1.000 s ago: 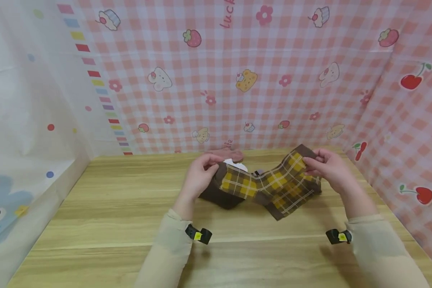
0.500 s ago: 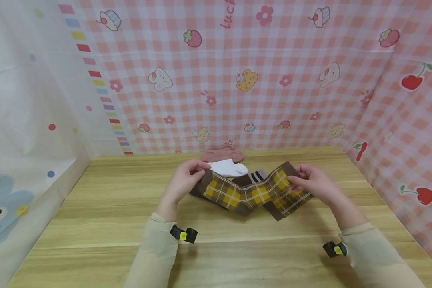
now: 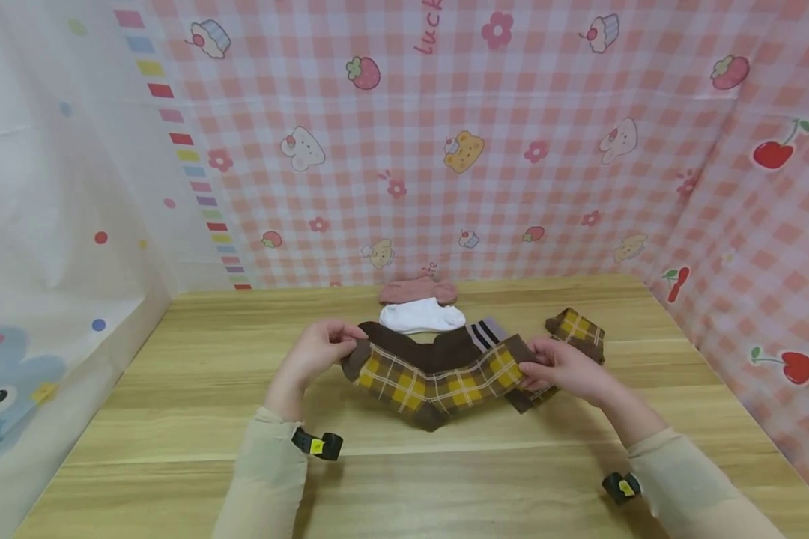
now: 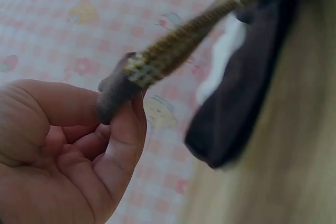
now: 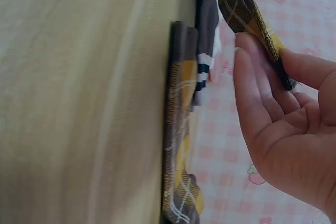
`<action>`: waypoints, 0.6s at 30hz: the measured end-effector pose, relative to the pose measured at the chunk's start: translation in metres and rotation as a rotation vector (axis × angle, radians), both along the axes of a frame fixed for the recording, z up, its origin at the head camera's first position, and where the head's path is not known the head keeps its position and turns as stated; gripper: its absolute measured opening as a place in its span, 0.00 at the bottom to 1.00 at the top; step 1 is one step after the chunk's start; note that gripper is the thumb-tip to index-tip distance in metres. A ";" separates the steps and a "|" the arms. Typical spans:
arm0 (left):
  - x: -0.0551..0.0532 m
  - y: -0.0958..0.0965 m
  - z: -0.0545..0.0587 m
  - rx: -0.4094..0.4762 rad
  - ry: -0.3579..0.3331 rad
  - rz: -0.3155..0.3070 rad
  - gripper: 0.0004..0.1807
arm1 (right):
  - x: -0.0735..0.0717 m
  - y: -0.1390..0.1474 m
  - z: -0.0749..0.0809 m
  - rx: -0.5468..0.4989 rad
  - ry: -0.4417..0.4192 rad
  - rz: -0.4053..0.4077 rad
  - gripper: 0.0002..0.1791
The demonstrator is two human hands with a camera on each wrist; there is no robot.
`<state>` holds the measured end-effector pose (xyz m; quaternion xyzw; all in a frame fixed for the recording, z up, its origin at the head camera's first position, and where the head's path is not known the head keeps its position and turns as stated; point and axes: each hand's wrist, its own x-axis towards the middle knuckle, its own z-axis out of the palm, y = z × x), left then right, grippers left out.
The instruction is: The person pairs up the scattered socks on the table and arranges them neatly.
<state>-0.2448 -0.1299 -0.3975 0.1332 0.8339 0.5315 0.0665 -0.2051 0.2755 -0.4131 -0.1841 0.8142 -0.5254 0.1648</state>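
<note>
A brown and yellow plaid sock [image 3: 438, 385] is stretched between both hands, its heel sagging toward the front. My left hand [image 3: 317, 355] pinches the brown toe end, also seen between thumb and finger in the left wrist view. The cuff end is pinched by my right hand [image 3: 566, 367]. In the right wrist view the cuff lies between the thumb and the fingers. Behind it lies a dark brown sock [image 3: 404, 344] with a striped lilac cuff. A second plaid sock [image 3: 576, 329] rests on the table at right, partly hidden by the right hand.
A white ankle sock [image 3: 421, 317] lies behind the dark brown one, with a pink sock [image 3: 418, 290] farther back near the wall. All rest on a wooden table [image 3: 195, 389]. A pink checked cloth [image 3: 404, 150] hangs along its back edge.
Both hands have moved left and toward the front with the held plaid sock, which has come down lower. More of the white and dark brown socks now shows behind it.
</note>
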 end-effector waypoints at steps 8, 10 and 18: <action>-0.008 -0.010 -0.027 -0.172 0.047 -0.098 0.08 | 0.001 -0.003 -0.015 0.187 0.079 0.067 0.11; -0.009 -0.010 -0.033 -0.206 0.058 -0.114 0.08 | 0.002 -0.002 -0.016 0.257 0.132 0.064 0.11; -0.006 -0.004 -0.044 -0.252 0.079 -0.171 0.08 | 0.010 0.004 -0.010 0.398 0.229 0.066 0.14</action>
